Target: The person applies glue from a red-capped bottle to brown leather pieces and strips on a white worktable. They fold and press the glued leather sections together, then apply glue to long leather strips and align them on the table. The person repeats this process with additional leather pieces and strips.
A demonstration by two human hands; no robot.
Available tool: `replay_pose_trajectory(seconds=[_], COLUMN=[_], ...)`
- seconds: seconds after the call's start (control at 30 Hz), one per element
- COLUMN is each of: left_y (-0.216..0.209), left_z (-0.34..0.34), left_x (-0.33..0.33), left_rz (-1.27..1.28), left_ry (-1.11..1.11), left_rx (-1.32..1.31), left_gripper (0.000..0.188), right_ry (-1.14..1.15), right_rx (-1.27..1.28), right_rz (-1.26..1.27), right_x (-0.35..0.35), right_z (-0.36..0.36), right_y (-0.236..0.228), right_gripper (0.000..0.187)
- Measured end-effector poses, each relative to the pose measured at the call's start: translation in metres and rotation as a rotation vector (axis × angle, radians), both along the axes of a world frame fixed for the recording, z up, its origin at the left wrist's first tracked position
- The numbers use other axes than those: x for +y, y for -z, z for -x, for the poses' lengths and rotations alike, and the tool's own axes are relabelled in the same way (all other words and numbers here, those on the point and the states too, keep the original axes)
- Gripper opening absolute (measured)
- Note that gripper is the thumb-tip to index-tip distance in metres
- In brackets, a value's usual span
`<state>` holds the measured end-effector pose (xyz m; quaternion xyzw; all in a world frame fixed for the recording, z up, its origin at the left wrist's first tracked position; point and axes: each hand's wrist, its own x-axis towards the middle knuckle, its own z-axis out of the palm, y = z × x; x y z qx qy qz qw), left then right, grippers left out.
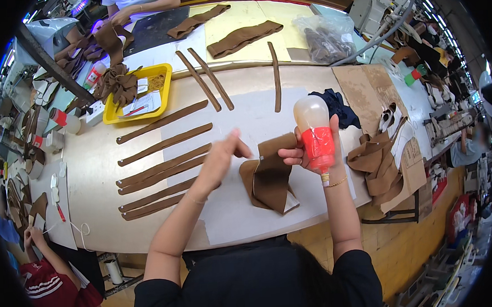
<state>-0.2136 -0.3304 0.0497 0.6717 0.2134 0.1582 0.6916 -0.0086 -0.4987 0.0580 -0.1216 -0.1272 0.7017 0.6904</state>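
Observation:
My right hand [334, 140] is wrapped round a squeeze bottle [319, 143] with a clear, rounded end, red tape round its middle and a narrow tip pointing toward me. Its thumb and fingers also reach the edge of a folded brown fabric piece [269, 177]; whether they pinch it, I cannot tell. The fabric stands partly raised off the table, with a pale patch at its lower corner. Just left of it hovers my left hand [224, 157], slightly blurred, fingers apart and nothing visible in them.
Several narrow brown strips [163, 121] lie in rows on the table's left. A yellow tray [168, 93] with brown pieces and papers stands beyond them. Brown fabric pieces [374, 163] rest on cardboard at the right, near dark blue cloth [335, 107]. Other people work at far left and left.

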Motion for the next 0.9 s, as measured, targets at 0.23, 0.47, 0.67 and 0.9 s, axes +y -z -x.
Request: replay_pose_trajectory(seconds=[0.23, 0.47, 0.67, 0.9], left_y=[-0.039, -0.068, -0.083, -0.092], left_z=[0.004, 0.019, 0.026, 0.029], left_x=[-0.033, -0.032, -0.039, -0.039], left_rz=[0.171, 0.315, 0.369, 0.34], left_ry=[0.161, 0.213, 0.21, 0.206], left_rx=[-0.128, -0.117, -0.109, -0.108], left_gripper=[0.046, 0.054, 0.056, 0.053], right_ry=[0.002, 0.666, 0.99, 0.98], right_rx=[-0.178, -0.74, -1.044, -1.336], right_rz=[-0.002, 0.121, -0.001, -0.011], right_x=[0.011, 0.012, 0.026, 0.037], right_z=[0.022, 0.001, 0.021, 0.02], right_y=[-0.027, -0.061, -0.092, -0.09], right_gripper=[0.089, 0.089, 0.082, 0.085])
